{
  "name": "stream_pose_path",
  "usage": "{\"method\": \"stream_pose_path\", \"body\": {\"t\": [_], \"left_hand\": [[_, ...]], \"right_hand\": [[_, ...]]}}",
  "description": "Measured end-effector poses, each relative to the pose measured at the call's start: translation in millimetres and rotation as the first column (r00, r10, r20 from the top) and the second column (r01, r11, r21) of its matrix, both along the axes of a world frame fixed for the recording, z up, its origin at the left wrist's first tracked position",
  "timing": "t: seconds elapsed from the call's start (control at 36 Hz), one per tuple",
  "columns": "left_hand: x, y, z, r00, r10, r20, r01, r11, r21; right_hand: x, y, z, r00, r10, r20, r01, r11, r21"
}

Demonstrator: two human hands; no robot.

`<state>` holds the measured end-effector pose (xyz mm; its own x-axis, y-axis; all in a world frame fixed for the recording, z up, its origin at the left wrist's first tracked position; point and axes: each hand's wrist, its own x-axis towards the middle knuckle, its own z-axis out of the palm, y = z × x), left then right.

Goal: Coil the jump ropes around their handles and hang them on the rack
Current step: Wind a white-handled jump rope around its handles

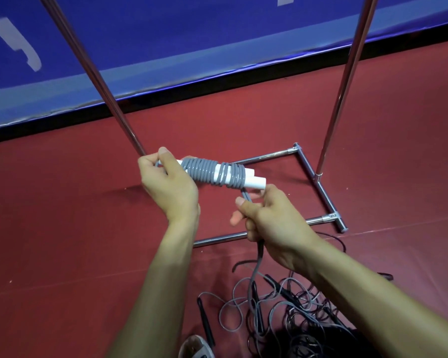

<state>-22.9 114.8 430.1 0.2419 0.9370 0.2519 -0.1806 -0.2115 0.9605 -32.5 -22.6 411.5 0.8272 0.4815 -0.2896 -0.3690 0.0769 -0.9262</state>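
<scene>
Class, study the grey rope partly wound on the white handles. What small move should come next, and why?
Probably the right hand loops the grey rope once more round the white handles, which the left hand holds: slack trails from it to the floor.

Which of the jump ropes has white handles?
The grey rope held by the left hand and right hand, wound around white handles; the floor ropes lie loose with black handles.
</scene>
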Motion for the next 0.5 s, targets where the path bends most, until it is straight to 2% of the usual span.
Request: {"method": "stream_pose_path", "body": {"t": [0.08, 0.17, 0.25, 0.31, 0.39, 0.5], "left_hand": [[-5, -3, 4, 0.999, 0.010, -0.046, -0.004, 0.992, 0.126], [-8, -5, 7, 0.998, 0.015, -0.065, -0.001, 0.978, 0.207], [-9, -5, 5, 0.995, 0.014, -0.095, 0.014, 0.959, 0.284], [-9, -1, 0, 0.994, 0.009, -0.106, 0.026, 0.947, 0.321], [-8, 4, -6, 0.993, 0.006, -0.115, 0.036, 0.930, 0.365], [-8, 3, -9, 0.992, 0.004, -0.126, 0.048, 0.910, 0.411]], "right_hand": [[0, -1, 5, 0.972, -0.052, -0.228, 0.076, 0.992, 0.100], [0, -4, 8, 0.978, -0.019, -0.207, 0.025, 0.999, 0.028], [1, -7, 6, 0.996, -0.009, -0.090, 0.000, 0.995, -0.095], [5, -11, 3, 0.995, -0.007, 0.102, 0.033, 0.968, -0.248], [10, -19, 4, 0.931, 0.078, 0.357, 0.113, 0.868, -0.483], [10, -21, 7, 0.871, 0.123, 0.476, 0.180, 0.822, -0.541]]}}
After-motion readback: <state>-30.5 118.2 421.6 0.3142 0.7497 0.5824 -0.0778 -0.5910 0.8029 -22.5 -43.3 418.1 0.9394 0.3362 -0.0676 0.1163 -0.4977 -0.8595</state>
